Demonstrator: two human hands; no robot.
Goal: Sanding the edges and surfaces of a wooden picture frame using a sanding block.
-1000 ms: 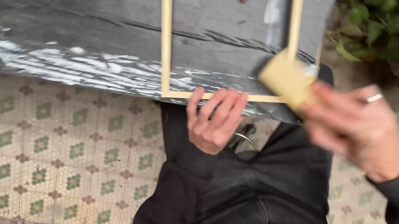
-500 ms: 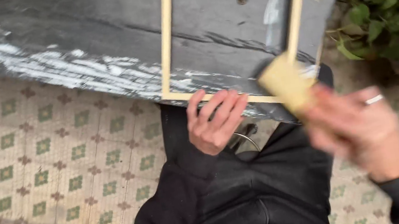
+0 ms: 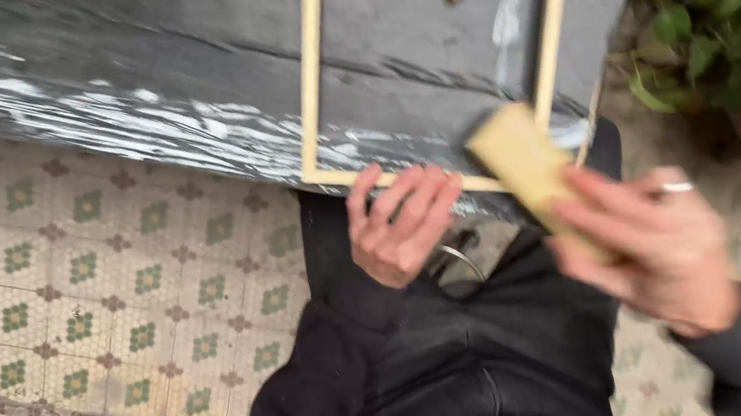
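A thin pale wooden frame lies on a dark, paint-smeared wooden board. My left hand rests its fingers on the frame's near bar at the board's edge, pressing it down. My right hand, blurred and wearing a ring, grips a tan sanding block whose far end lies against the frame's near right corner.
Patterned green and cream floor tiles spread to the left and below. Green leafy plants grow at the right. My dark clothing fills the lower middle, with a metal ring under the board.
My right hand with the sanding block has shifted slightly left and down along the frame's corner. The left hand and frame stay put.
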